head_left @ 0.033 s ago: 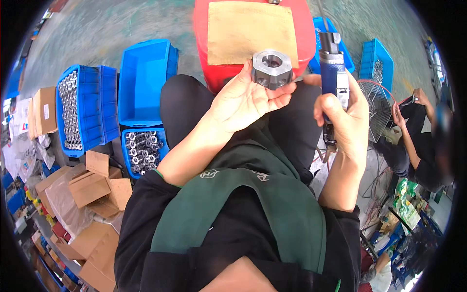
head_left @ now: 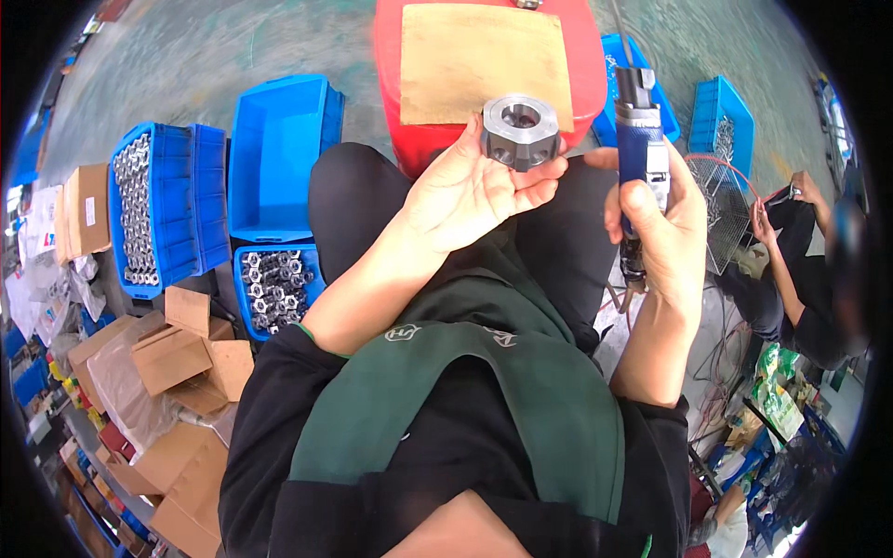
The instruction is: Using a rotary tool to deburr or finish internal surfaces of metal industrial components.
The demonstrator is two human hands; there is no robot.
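Observation:
My left hand (head_left: 465, 191) holds up a silver-grey octagonal metal nut (head_left: 530, 149) with a round centre bore and holes in its side faces. Thumb and fingertips grip its rim, over the near edge of a red stool-like block (head_left: 391, 93). To the right, my right hand (head_left: 665, 205) is wrapped round a blue and silver handheld air tool (head_left: 635, 153). This tool stands upright with a thin rod (head_left: 621, 33) rising from its far end. A gap separates tool and nut.
A tan board (head_left: 484, 60) lies on the red block. Left are blue bins of metal nuts (head_left: 274, 288), a blue bin (head_left: 279, 158) and cardboard boxes (head_left: 177, 353). Right are blue bins of small parts (head_left: 721, 121), a wire basket (head_left: 721, 209) and another person's hands (head_left: 767, 219).
The air tool in my right hand has dropped very slightly and shifted a touch right. The nut stays in my left hand, practically unmoved.

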